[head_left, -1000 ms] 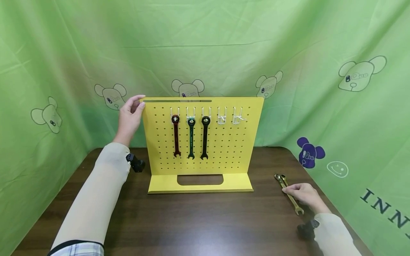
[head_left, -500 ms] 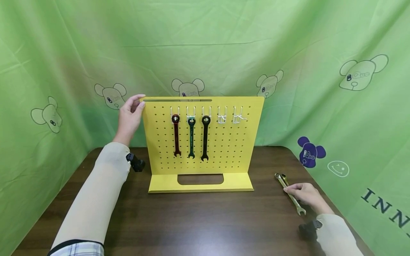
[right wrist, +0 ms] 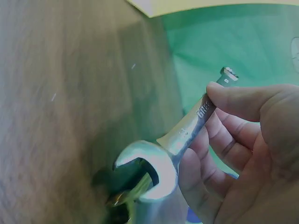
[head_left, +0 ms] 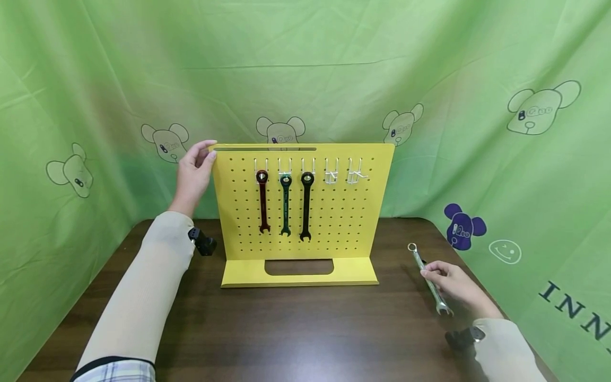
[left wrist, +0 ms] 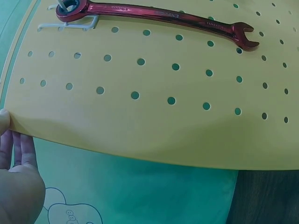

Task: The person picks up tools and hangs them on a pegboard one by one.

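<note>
My left hand (head_left: pixel 191 175) pinches the top left corner of a yellow pegboard (head_left: pixel 353 153), its thumb in front and its fingers behind. At the table's right side my right hand (head_left: pixel 455 286) holds a silver combination wrench (head_left: pixel 434 292) between thumb and fingers, tilted, with the ring end pointing away. Beneath it in the right wrist view lies a gold wrench (right wrist: pixel 140 189), mostly hidden. A red ratchet wrench (head_left: pixel 263 207), a green one (head_left: pixel 285 207) and a black one (head_left: pixel 306 212) hang by their ring ends from the board's hooks.
Two white wire hooks, the inner one (head_left: pixel 331 175) and the outer one (head_left: pixel 354 175), carry nothing on the board's right half. The board's base (head_left: pixel 243 271) rests on a dark wooden table (head_left: pixel 286 329). A green cloth (head_left: pixel 334 69) surrounds the table's back and sides.
My right hand has raised the silver wrench from beside the gold one, its ring end moving up and away in the head view. The left hand has stayed at the board's corner.
</note>
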Demonstrator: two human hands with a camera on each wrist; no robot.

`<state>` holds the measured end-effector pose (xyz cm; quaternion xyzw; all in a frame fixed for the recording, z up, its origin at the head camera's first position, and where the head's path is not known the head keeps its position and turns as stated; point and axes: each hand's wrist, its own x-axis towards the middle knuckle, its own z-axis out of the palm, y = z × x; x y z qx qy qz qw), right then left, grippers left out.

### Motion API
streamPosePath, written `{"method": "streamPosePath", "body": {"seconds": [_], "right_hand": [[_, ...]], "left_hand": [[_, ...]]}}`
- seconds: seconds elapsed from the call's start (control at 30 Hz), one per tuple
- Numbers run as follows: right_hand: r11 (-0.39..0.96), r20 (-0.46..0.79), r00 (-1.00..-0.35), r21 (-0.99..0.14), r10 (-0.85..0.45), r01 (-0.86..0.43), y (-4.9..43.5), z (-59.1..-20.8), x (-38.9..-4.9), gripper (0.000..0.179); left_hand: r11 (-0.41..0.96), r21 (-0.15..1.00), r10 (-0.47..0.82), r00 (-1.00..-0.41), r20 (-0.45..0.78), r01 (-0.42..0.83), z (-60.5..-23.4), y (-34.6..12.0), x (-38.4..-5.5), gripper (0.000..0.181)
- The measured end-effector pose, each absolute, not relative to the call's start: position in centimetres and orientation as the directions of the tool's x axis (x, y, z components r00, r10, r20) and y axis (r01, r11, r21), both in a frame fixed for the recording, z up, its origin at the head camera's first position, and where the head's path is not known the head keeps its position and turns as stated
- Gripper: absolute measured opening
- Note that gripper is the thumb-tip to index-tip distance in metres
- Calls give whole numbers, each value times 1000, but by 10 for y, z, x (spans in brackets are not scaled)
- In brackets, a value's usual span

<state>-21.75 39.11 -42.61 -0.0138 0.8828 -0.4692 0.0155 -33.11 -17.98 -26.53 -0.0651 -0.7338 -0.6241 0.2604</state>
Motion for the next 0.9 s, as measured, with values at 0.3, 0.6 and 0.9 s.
{"method": "streamPosePath", "body": {"seconds": [0.3, 0.6, 0.9], "right_hand": [[539, 53, -994, -837, -99, -98, 374, -406, -222, 25], [468, 106, -977, -864, -185, -183, 345, -387, -226, 19], [432, 151, -958, -868, -243, -246, 313, -372, -235, 19]], "left_hand": [[213, 875, -231, -847, 478, 435, -266, -180, -331, 29], [214, 879, -232, -852, 470, 427, -267, -180, -332, 29], [233, 871, -234, -844, 483, 434, -267, -180, -333, 29]]}}
